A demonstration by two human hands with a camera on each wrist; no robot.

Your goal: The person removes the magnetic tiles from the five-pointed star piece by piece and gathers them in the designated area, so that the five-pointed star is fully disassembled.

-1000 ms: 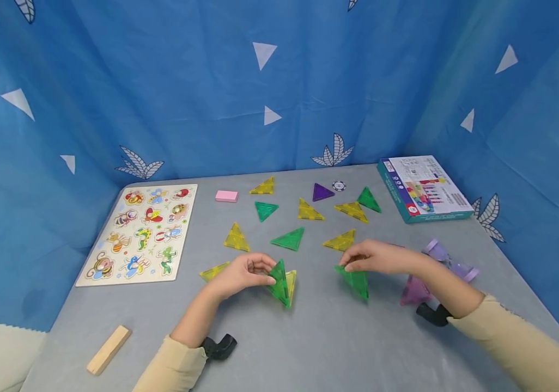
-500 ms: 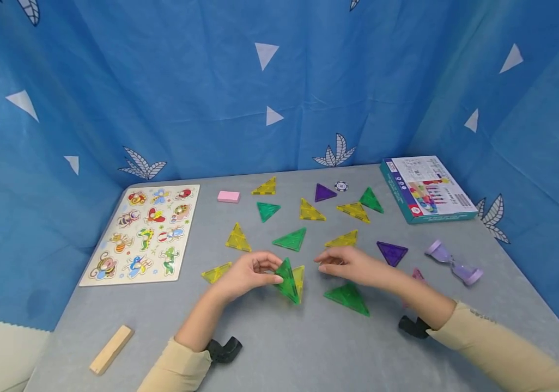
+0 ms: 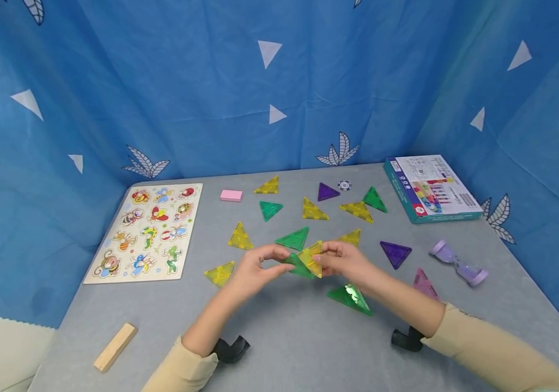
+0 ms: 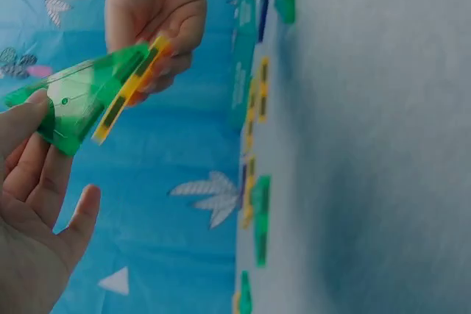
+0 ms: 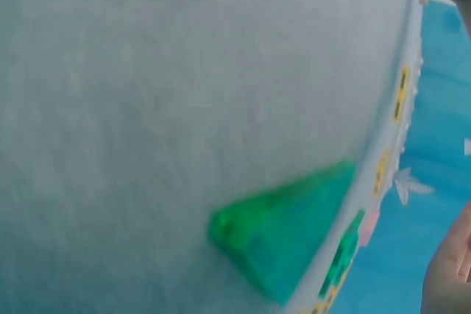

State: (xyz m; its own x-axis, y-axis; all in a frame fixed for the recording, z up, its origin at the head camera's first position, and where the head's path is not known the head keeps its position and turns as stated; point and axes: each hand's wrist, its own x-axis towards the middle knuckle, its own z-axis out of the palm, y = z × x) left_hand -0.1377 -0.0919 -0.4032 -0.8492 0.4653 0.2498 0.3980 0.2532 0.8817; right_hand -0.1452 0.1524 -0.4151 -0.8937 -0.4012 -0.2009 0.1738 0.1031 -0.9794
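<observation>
Above the middle of the table, my left hand (image 3: 262, 267) pinches a translucent green triangular magnetic tile (image 4: 77, 97) between thumb and fingers. A yellow triangular magnetic tile (image 3: 311, 258) is pinched by my right hand (image 3: 345, 258). In the left wrist view the yellow tile stands nearly edge-on against the green tile's side. Under the right forearm, another green triangular tile (image 3: 350, 298) lies on the table; the right wrist view shows it large and blurred.
Yellow tiles (image 3: 315, 209), green tiles and purple tiles (image 3: 395, 253) lie scattered behind the hands. An insect puzzle board (image 3: 144, 234) is at left, above a wooden block (image 3: 115, 347). At right are a box (image 3: 433, 188), a purple hourglass (image 3: 457, 263) and a pink tile (image 3: 425, 284).
My right hand has let go of a green tile, leaving it on the table. It has moved left and now grips the yellow tile beside the left hand's green one.
</observation>
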